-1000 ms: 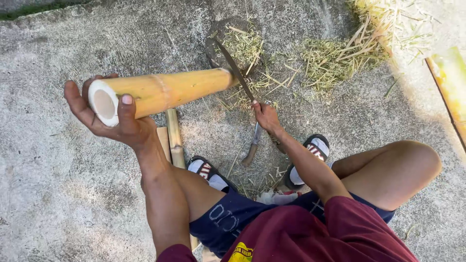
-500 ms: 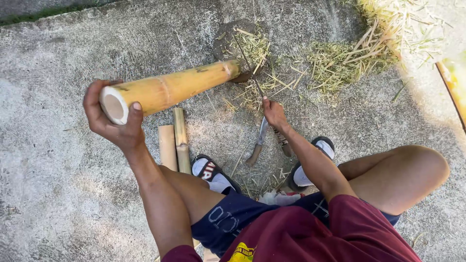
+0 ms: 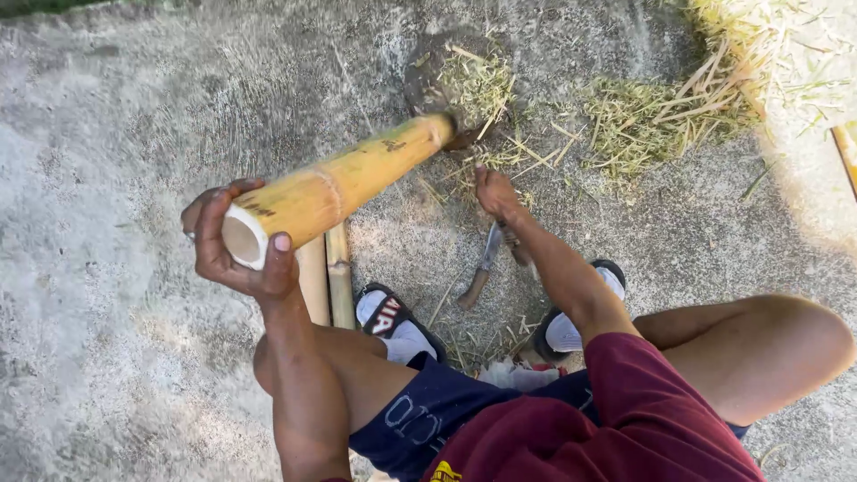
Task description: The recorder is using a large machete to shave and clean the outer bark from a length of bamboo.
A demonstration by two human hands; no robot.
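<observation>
Where shavings (image 3: 661, 116) litter rough concrete ground (image 3: 107, 357), sunlight falls.

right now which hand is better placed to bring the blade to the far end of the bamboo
The right hand. It lies on the ground close beside the bamboo pole's far end, with the knife right by its wrist. The left hand is busy cupping the near cut end, holding the pole up.

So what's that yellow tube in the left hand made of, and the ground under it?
Yellow hollow tube: bamboo by the look, with a ringed node, smooth yellow-green skin and a pale cut end; the left hand grips that end. Grey ground: probably rough concrete, grainy and matt, strewn with pale fibrous shavings.
</observation>
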